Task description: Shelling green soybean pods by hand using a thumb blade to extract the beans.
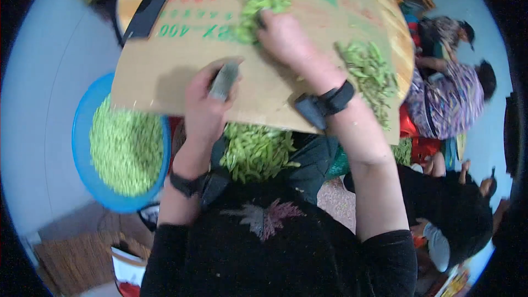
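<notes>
My right hand reaches over the cardboard sheet to a small heap of green bean pods, touching it. Motion blurs this hand, and its fingertips are hidden; something dark covers its thumb. My left hand is closed above the near part of the cardboard, fingers curled. On its thumb side is a grey-green sleeve-like piece. What the curled fingers hold, if anything, is hidden. More bean pods lie in my lap, under the cardboard's near edge.
A blue basin full of shelled green beans stands at the left. At the cardboard's right lies a pile of pods; a flat black rectangular object is at its far left. Several people sit at the right, one in a patterned top.
</notes>
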Action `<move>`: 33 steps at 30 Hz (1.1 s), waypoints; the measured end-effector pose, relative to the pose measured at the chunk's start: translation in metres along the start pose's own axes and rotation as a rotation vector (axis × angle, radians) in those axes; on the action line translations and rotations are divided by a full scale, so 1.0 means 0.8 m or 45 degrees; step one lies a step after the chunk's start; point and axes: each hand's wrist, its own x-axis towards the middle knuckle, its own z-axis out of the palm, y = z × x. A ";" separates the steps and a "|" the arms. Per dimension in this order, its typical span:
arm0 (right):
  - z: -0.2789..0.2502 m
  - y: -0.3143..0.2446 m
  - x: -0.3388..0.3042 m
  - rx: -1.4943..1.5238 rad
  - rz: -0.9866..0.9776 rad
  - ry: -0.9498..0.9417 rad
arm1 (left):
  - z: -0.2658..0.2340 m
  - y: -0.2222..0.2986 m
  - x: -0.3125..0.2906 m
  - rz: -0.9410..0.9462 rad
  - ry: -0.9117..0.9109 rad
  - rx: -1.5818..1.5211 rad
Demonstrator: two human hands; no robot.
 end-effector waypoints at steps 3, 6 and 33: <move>-0.006 0.005 -0.018 0.149 0.214 0.047 | 0.005 0.000 0.003 0.166 0.074 0.800; -0.023 0.010 -0.041 0.345 0.200 0.197 | 0.016 -0.008 0.003 0.426 -0.023 0.865; -0.026 -0.025 -0.154 2.161 0.599 -0.472 | 0.041 -0.032 0.018 -0.296 0.001 -0.344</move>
